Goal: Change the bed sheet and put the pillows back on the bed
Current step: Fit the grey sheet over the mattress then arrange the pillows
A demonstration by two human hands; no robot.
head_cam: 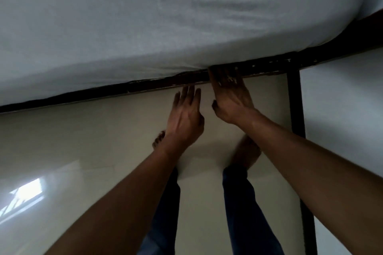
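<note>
Where the view begins, at the bottom, two legs (238,203) in dark trousers end in bare feet on a pale, glossy floor (83,141). Both arms reach forward to the bed's near edge.

Left grip (186,114): released, fingers straight and together, holding nothing. It sits just short of the dark frame (145,87); contact cannot be told.

Right grip (231,99): flat too, thumb out, fingers (223,77) laid across the frame, tips at the seam where cloth meets rail, partly hidden. It presses; nothing is clenched.

Sheet (165,27): pale, on the bed, spread over the mattress top and down its near side, hem drawn under along the rail. It puckers at the right grip, with faint ripples farther off toward the rounded corner. No pillows in view.

Handling, as a judgement: the sheet is light, thin and limp, with no stiffness to push against. It will bunch and slip back if shoved from the middle. Take it at the hem, close to the seam, and feed it under with flat fingers. The mattress looks the heavy part, so its edge likely wants lifting by the free grip.
</note>
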